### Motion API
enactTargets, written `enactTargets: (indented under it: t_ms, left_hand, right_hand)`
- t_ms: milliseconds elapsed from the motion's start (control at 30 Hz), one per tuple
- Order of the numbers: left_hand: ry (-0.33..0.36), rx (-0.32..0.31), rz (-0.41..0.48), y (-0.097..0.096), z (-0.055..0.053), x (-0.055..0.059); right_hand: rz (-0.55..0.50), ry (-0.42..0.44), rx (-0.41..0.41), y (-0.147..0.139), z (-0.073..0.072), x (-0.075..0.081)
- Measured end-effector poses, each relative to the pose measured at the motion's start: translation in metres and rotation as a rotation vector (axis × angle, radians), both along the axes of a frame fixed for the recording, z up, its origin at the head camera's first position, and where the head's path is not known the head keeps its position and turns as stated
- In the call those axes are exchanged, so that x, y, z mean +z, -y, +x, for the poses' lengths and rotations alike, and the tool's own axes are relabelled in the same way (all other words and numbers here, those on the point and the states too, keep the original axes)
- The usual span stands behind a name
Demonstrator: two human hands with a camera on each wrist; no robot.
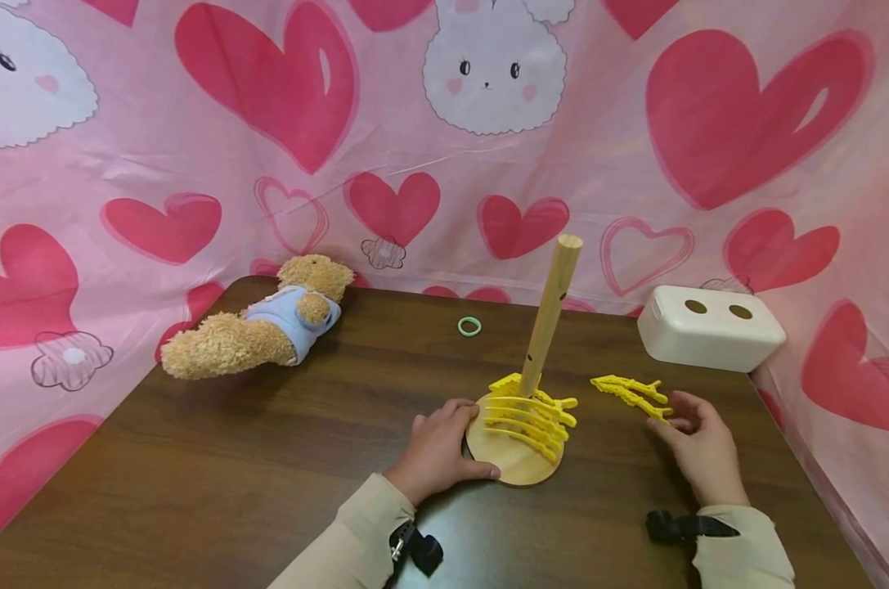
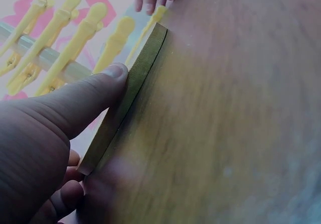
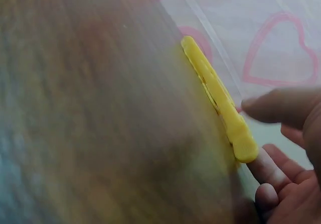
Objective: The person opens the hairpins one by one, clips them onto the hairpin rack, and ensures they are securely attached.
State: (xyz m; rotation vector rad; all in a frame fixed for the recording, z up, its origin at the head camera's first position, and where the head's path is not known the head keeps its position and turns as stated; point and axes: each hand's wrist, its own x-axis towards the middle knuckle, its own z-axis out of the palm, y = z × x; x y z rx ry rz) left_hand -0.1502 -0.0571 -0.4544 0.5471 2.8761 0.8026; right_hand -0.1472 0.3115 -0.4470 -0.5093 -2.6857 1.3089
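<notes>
Here, the left hand (image 1: 440, 450) holds the edge of a round, pale wooden base (image 1: 514, 468), thumb pressed on the near rim and fingers bent along the far side. A light wooden post (image 1: 550, 319) rises from it, with several slim yellow plastic clips (image 1: 532, 405) clustered around the post's foot. To the right, on the dark brown wood-grain table (image 1: 267, 474), lies a long, slender yellow plastic clip piece (image 3: 218, 96), apart from the base. The right hand (image 1: 709, 454) is at its near end, thumb to one side and half-bent fingers to the other; I cannot tell whether they pinch it. A small pale-green ring (image 1: 469, 334) lies beyond the post, a tan plush bear in a light-blue top (image 1: 285, 323) at the far left, and a white box with two round holes (image 1: 709, 348) at the far right.
</notes>
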Motion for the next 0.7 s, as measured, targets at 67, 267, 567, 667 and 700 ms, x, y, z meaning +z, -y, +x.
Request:
enactTargets:
  t_ms: [67,267,567,667,700]
  left_hand:
    - [0.007,0.002,0.000,0.000,0.000,0.000]
    - [0.012,0.005,-0.004,0.000,-0.001,0.001]
    - [0.003,0.004,-0.001,0.000,-0.001,0.001]
    - [0.006,0.001,-0.007,0.000,-0.001,0.000]
    - [0.008,0.001,-0.007,0.000,-0.001,0.000]
  right_hand:
    - [0.019,0.014,-0.004,-0.003,-0.001,-0.001]
    - [0.138,0.061,0.114,-0.014,-0.004,0.002]
    - [0.291,0.156,0.321,-0.030,-0.012,0.010]
    - [0.310,0.174,0.334,-0.032,-0.014,0.010]
    - [0.316,0.174,0.333,-0.032,-0.014,0.010]
